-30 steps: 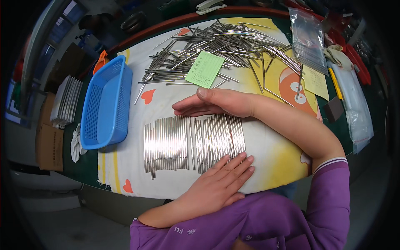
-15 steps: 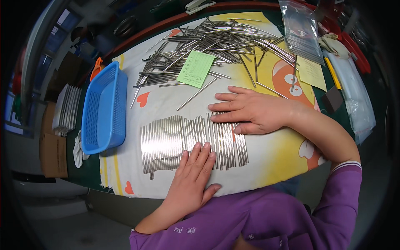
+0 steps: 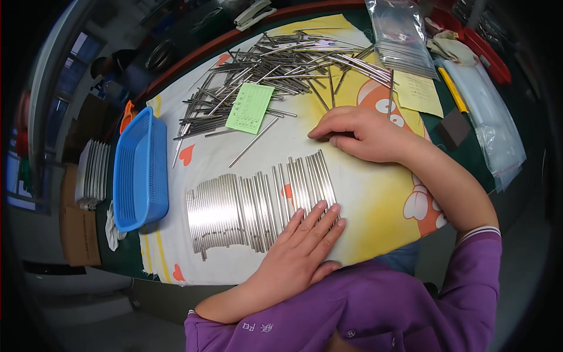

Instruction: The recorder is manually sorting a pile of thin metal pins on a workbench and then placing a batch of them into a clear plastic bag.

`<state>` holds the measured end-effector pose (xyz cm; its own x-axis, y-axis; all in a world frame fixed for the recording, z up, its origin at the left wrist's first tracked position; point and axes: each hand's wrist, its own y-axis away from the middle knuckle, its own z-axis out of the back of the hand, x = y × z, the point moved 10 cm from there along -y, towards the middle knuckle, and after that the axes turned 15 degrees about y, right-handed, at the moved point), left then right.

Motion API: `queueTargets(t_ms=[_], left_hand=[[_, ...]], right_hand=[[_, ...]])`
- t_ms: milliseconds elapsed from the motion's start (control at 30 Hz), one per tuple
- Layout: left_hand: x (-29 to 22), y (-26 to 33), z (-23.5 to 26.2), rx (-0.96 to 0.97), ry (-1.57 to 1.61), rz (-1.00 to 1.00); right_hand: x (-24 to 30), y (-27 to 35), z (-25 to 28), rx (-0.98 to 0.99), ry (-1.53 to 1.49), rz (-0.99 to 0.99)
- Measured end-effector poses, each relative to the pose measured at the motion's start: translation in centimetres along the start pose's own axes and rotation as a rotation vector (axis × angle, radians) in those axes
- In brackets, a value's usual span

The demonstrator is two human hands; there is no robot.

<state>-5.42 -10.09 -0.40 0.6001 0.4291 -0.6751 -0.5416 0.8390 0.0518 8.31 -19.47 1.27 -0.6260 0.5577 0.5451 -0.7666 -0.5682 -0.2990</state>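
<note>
Slim shiny metal rods (image 3: 214, 211) lie side by side in a row on the cloth, packed tightly at the left and with gaps at the right. My left hand (image 3: 305, 246) is flat, its fingers spread over the near ends of the right-hand rods (image 3: 300, 185). Beyond the row and to its right is my right hand (image 3: 363, 135), palm down and fingers bent, with a gap between thumb and forefinger and nothing visible in it. A jumbled heap of similar rods (image 3: 275, 64) lies at the back, a green paper slip (image 3: 250, 108) on top. One loose rod (image 3: 253, 142) lies between heap and row.
A blue plastic basket (image 3: 141, 170) stands at the left. At the right are a clear bag of rods (image 3: 404, 41), a yellow note (image 3: 418, 94), a yellow-handled tool (image 3: 452, 89), a dark block (image 3: 453, 129) and clear plastic bags (image 3: 487, 117). A printed cloth (image 3: 375, 217) covers the table.
My right hand has lifted off the row's far ends and moved away, its fingers now bent. My left hand has slid right along the near ends. Gaps between the right-hand rods have widened.
</note>
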Motion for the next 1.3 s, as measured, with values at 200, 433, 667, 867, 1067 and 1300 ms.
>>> queueTargets(t_ms=[200,433,667,867,1067,1300], left_hand=[[-0.5,-0.7,-0.3,0.003,-0.02,-0.003],[-0.2,-0.1,0.1,-0.034,-0.012,0.014],[0.1,0.4,0.3,-0.039,-0.036,0.043],[0.1,0.6,0.5,-0.058,-0.051,0.034],[0.0,0.5,0.8,-0.117,-0.04,0.012],[-0.3,0.5,0.8,-0.135,-0.097,-0.012]], right_hand=[[-0.4,0.0,0.3,-0.014,-0.001,-0.047],[0.4,0.3,0.1,0.054,0.006,-0.04],[1.7,0.3,-0.2,0.034,0.212,0.059],[1.4,0.3,0.0,0.019,0.231,0.035],[2.1,0.1,-0.6,-0.027,0.265,0.056],[0.8,0.1,-0.9,0.027,0.129,-0.069]])
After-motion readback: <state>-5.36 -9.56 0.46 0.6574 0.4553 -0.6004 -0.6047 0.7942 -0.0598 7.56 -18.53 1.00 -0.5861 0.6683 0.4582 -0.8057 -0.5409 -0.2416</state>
